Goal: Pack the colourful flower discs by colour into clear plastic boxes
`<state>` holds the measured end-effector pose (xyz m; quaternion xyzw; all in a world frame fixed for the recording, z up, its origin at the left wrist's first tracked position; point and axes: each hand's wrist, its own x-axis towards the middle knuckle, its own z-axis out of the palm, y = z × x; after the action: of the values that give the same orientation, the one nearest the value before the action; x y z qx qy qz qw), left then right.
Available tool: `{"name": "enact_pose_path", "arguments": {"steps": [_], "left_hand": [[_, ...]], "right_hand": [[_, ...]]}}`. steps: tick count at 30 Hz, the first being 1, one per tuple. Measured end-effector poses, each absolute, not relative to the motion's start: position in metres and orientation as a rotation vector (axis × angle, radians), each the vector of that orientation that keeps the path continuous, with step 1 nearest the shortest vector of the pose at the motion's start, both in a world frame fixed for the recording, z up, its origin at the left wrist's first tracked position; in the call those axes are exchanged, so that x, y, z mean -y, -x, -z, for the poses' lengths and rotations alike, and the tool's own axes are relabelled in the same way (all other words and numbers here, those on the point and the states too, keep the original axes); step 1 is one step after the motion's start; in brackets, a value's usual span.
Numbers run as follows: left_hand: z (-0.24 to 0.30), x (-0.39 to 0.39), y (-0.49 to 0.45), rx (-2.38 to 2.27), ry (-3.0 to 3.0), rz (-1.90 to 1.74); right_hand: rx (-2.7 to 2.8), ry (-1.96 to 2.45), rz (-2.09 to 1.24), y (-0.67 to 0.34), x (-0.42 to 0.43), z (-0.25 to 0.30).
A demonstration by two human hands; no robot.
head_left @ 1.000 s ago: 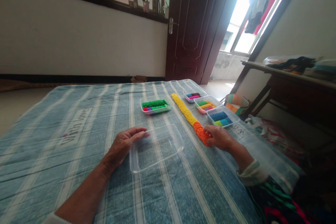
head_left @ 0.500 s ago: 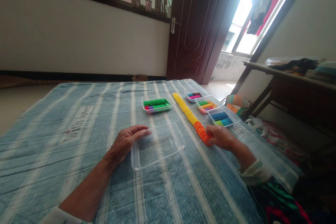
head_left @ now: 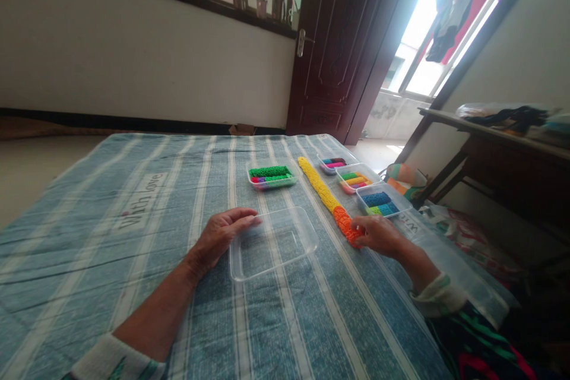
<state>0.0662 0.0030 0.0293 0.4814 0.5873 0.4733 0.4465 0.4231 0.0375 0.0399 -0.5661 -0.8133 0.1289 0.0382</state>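
Note:
An empty clear plastic tray point(head_left: 307, 237) lies on the blue striped cloth point(head_left: 133, 249) in front of me. My left hand point(head_left: 220, 234) rests on the tray's left rim, fingers curled over its edge. A long row of small yellow pieces point(head_left: 316, 184) runs away from me and ends near me in orange pieces point(head_left: 345, 222). My right hand point(head_left: 378, 234) is pinched on the near end of the orange pieces.
A tray of green pieces point(head_left: 271, 176) stands behind the empty tray. Right of the row stand three trays of mixed colours point(head_left: 333, 163), point(head_left: 355, 179), point(head_left: 380, 202). A dark wooden table point(head_left: 503, 154) and an open door point(head_left: 342, 47) lie to the right and behind.
The view has shifted slightly; both hands keep their places on the tray rim and the orange end of the row.

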Motion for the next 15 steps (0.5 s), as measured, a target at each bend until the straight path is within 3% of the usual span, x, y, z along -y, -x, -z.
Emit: {"name": "enact_pose_path", "arguments": {"steps": [7,12,15], "left_hand": [[-0.026,0.0,-0.068,-1.401,-1.18,-1.218],[-0.026,0.003,-0.071,-1.352,-1.176,-1.235],[-0.024,0.005,-0.072,-1.36,-1.225,-1.233]], "right_hand": [[2.54,1.604,-0.435,-0.417,-0.026,-0.07],[2.657,1.105,-0.484,-0.363,-0.005,-0.118],[2.87,0.776,-0.5,-0.311,-0.001,-0.12]]}}
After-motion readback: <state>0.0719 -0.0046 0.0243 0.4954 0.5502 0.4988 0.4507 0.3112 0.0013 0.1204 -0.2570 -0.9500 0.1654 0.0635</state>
